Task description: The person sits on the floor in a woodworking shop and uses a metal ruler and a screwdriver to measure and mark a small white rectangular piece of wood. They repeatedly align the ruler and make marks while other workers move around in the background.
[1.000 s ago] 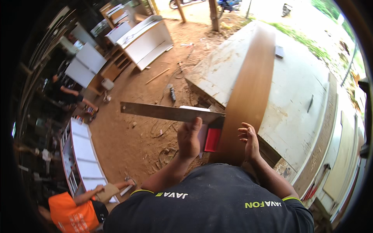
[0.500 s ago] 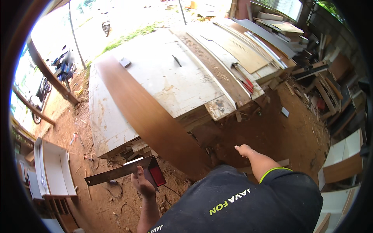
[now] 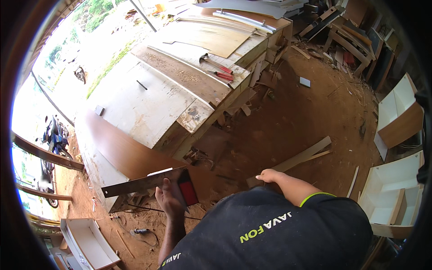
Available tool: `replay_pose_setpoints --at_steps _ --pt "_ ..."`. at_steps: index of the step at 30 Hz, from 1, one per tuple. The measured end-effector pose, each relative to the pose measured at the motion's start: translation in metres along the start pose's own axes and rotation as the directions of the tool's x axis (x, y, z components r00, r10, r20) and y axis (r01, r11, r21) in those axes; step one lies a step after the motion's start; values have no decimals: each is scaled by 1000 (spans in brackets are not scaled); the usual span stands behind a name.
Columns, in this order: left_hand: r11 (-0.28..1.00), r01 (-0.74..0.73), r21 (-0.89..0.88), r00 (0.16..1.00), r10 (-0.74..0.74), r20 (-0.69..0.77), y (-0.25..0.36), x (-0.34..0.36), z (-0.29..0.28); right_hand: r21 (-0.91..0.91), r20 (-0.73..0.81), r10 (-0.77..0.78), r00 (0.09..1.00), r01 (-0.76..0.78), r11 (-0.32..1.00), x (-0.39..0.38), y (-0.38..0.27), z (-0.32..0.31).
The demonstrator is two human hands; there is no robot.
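My left hand (image 3: 168, 200) grips a long dark metal blade (image 3: 130, 186) with a hole at its tip, apparently a saw, alongside a red-and-black end piece (image 3: 188, 190) and a thin white strip (image 3: 159, 171). Just beyond them a long brown board (image 3: 117, 144) lies on the pale worktop (image 3: 139, 112). My right hand (image 3: 265, 176) is held out to the right with fingers curled closed, over the dirt floor near some loose wood strips (image 3: 310, 148); whatever it may hold is hidden.
Pliers and a red-handled tool (image 3: 220, 74) lie among boards (image 3: 211, 36) atop the worktop. White-and-brown cabinets (image 3: 396, 117) stand at right, an open white carcass (image 3: 92, 243) at lower left. Wood scraps (image 3: 346, 45) pile behind, a motorbike (image 3: 58, 139) by posts.
The view has swung right, taking the other person out of sight. My right hand has moved away from the board, its fingers now curled closed. My left hand still holds the blade.
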State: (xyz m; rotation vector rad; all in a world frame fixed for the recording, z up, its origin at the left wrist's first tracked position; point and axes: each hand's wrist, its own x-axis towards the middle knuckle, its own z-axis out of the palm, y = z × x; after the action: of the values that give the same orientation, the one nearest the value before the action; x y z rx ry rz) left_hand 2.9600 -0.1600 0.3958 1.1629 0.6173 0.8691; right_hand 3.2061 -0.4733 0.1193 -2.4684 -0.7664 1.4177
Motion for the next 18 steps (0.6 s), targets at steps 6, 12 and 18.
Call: replay_pose_setpoints --at_steps 6,12,18 --pt "1000 10 -9 1000 -10 14 -56 -12 167 497 -159 24 987 59 866 -3 102 -85" --pt "967 108 232 951 -168 259 -88 -5 298 939 -239 524 817 56 341 -59 289 -136" --pt "937 107 331 927 -214 307 -119 31 371 951 92 875 475 -303 64 -128 415 -84"
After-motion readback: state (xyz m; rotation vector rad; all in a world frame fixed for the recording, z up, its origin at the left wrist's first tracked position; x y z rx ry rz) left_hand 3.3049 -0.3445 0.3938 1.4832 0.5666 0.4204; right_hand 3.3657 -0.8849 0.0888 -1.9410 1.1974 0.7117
